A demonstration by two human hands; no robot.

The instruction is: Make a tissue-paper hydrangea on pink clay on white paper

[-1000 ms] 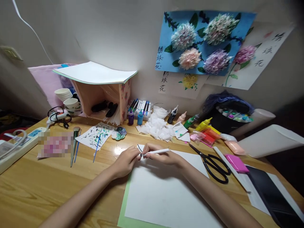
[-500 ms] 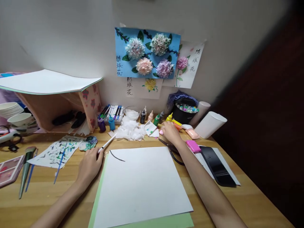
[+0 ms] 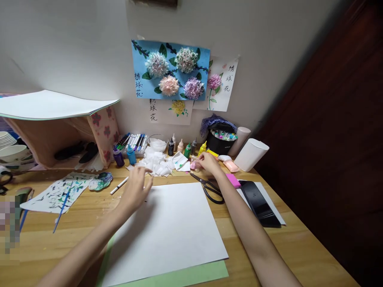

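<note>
Left hand (image 3: 136, 188) spread loosely above white paper (image 3: 170, 231); white marker (image 3: 119, 185) lies near it on counter (image 3: 299, 255). Right hand (image 3: 209, 163) at small pink packet (image 3: 193, 164), grip hard to make out.

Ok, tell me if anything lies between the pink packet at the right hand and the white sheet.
Yes, partly: the black scissors lie by the far right corner of the white sheet, their blades pointing toward the pink packet. Lying flat, they seem only a low obstacle.

Home-type craft desk (image 3: 302, 255), flower pics (image 3: 171, 71) on wall (image 3: 74, 59), sqz btls (image 3: 187, 151), markers (image 3: 133, 142)
</note>
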